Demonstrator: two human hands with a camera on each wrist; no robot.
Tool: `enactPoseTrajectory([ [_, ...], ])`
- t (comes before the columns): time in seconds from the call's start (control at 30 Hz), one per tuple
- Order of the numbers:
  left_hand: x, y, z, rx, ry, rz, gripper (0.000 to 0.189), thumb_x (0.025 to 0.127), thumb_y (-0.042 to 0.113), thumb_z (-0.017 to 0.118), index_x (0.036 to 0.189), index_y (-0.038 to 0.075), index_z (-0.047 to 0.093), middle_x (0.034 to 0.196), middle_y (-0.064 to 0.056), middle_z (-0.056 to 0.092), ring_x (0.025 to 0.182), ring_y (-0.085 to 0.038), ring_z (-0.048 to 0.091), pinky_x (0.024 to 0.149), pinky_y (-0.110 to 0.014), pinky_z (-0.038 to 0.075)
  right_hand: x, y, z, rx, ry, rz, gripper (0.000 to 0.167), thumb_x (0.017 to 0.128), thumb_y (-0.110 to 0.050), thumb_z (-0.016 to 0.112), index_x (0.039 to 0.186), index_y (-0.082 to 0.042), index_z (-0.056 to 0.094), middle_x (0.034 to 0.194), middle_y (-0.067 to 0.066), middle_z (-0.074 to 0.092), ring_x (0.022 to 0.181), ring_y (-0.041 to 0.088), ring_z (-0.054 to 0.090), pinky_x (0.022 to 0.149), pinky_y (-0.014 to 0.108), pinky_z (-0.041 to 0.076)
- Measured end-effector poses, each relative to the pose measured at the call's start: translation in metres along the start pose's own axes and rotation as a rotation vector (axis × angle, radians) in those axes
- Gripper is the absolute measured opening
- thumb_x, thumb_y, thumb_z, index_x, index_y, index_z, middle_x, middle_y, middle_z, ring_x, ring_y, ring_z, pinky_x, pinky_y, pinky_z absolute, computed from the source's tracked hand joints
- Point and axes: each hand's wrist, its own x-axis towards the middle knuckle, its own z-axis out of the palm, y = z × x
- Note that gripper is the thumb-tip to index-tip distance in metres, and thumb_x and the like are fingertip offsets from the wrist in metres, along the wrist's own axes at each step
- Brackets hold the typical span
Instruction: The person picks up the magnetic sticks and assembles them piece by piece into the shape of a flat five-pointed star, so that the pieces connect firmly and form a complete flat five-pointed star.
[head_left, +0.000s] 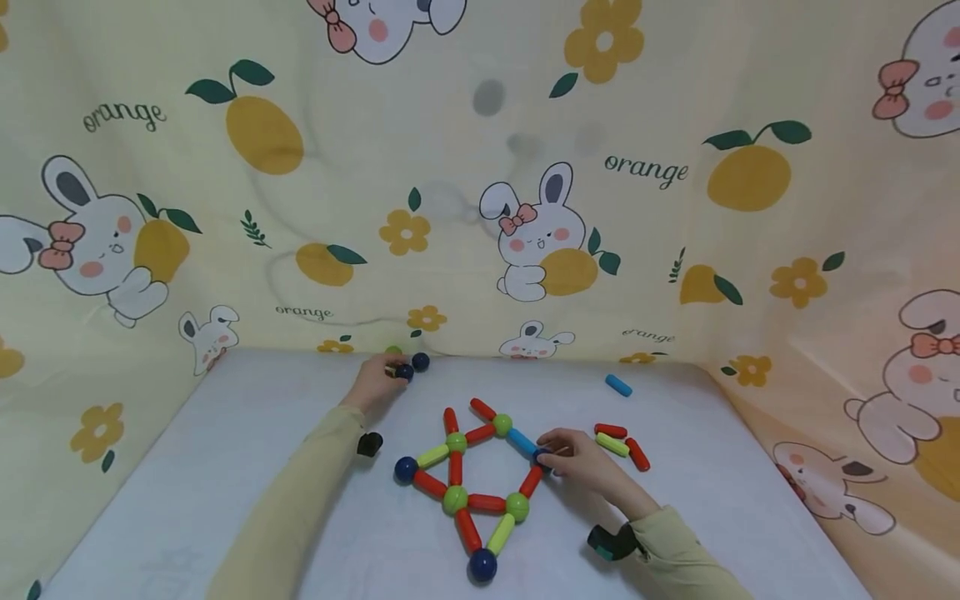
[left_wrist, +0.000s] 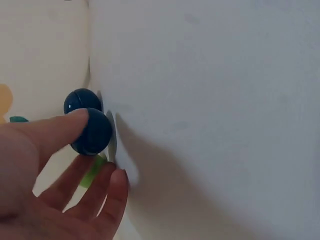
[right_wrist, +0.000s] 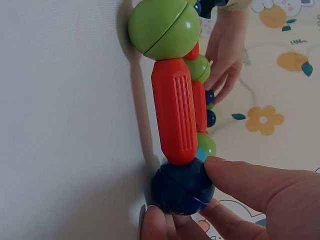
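Observation:
At the table's back edge my left hand [head_left: 377, 379] pinches a dark blue ball [left_wrist: 95, 131] between thumb and fingers. A second dark blue ball [head_left: 421, 362] sits right behind it, and a green ball [head_left: 393, 351] shows partly past the fingers. My right hand [head_left: 581, 462] grips another dark blue ball [right_wrist: 183, 187] at the right corner of a magnetic stick-and-ball figure. A red stick [right_wrist: 175, 111] and a blue stick [head_left: 522, 442] meet at that ball. Green balls [head_left: 455, 499], red sticks and light green sticks [head_left: 501, 533] form the rest of the figure, flat on the table.
Right of my right hand lie loose red sticks [head_left: 638, 454] and a light green stick [head_left: 612, 445]. A loose blue stick [head_left: 618, 385] lies farther back. A patterned cloth [head_left: 450, 275] hangs behind the white table [head_left: 187, 500].

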Motion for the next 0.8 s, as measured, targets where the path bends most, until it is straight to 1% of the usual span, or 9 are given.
enactPoseTrajectory([
  [0.13,-0.002,0.000,0.003,0.037,0.018,0.006,0.037,0.084,0.003,0.070,0.120,0.004,0.062,0.116,-0.016,0.057,0.103,-0.031,0.055,0.090,-0.044,0.047,-0.001,-0.003,0.000,-0.016,0.002,0.003,0.031,0.090,-0.016,0.067,0.118,-0.002,0.062,0.103,0.007,0.064,0.089,0.021,0.058,0.072,0.031,0.055],
  [0.27,-0.003,0.003,0.010,0.067,0.018,0.022,0.028,0.087,0.007,0.069,0.113,0.004,0.062,0.109,-0.014,0.059,0.099,-0.028,0.055,0.086,-0.041,0.048,-0.002,-0.007,0.000,-0.021,0.009,0.009,0.031,0.090,-0.015,0.067,0.117,-0.002,0.062,0.102,0.008,0.063,0.088,0.022,0.058,0.073,0.033,0.055],
  [0.33,-0.005,0.007,0.014,0.061,0.005,0.025,0.025,0.088,0.008,0.068,0.112,0.003,0.061,0.107,-0.014,0.060,0.097,-0.027,0.056,0.083,-0.040,0.049,-0.002,-0.007,0.001,-0.019,0.010,0.013,0.031,0.090,-0.015,0.067,0.117,-0.002,0.062,0.102,0.007,0.063,0.088,0.021,0.058,0.073,0.033,0.055],
  [0.43,-0.008,0.017,0.023,0.002,-0.050,-0.010,0.025,0.090,0.013,0.066,0.114,0.005,0.060,0.106,-0.014,0.059,0.093,-0.025,0.057,0.077,-0.034,0.052,-0.001,-0.006,0.002,-0.021,0.012,0.015,0.031,0.090,-0.015,0.067,0.117,-0.002,0.062,0.102,0.007,0.064,0.088,0.021,0.058,0.073,0.033,0.055],
  [0.53,-0.011,0.027,0.031,-0.109,-0.130,-0.067,0.027,0.092,0.015,0.065,0.117,0.006,0.059,0.106,-0.015,0.058,0.088,-0.023,0.059,0.072,-0.030,0.054,-0.001,-0.006,0.002,-0.018,0.014,0.014,0.031,0.090,-0.015,0.067,0.118,-0.002,0.062,0.103,0.007,0.064,0.088,0.021,0.058,0.074,0.033,0.054],
  [0.63,-0.014,0.035,0.039,-0.203,-0.200,-0.114,0.027,0.092,0.015,0.065,0.118,0.006,0.059,0.104,-0.015,0.059,0.082,-0.022,0.062,0.070,-0.029,0.055,-0.002,-0.006,0.001,-0.007,0.013,0.010,0.031,0.090,-0.015,0.067,0.118,-0.002,0.062,0.103,0.007,0.064,0.089,0.021,0.057,0.074,0.033,0.054],
  [0.73,-0.016,0.039,0.044,-0.255,-0.239,-0.135,0.027,0.093,0.013,0.064,0.118,0.004,0.058,0.102,-0.015,0.060,0.078,-0.023,0.065,0.070,-0.030,0.056,-0.002,-0.006,0.001,-0.001,0.013,0.007,0.031,0.090,-0.015,0.067,0.118,-0.002,0.062,0.103,0.007,0.064,0.090,0.021,0.057,0.074,0.034,0.054],
  [0.8,-0.018,0.041,0.047,-0.271,-0.245,-0.145,0.028,0.093,0.012,0.064,0.119,0.004,0.057,0.101,-0.015,0.060,0.078,-0.023,0.064,0.070,-0.031,0.057,-0.003,-0.006,0.001,-0.003,0.015,0.012,0.031,0.090,-0.016,0.067,0.118,-0.002,0.062,0.103,0.007,0.064,0.089,0.021,0.057,0.074,0.034,0.054],
])
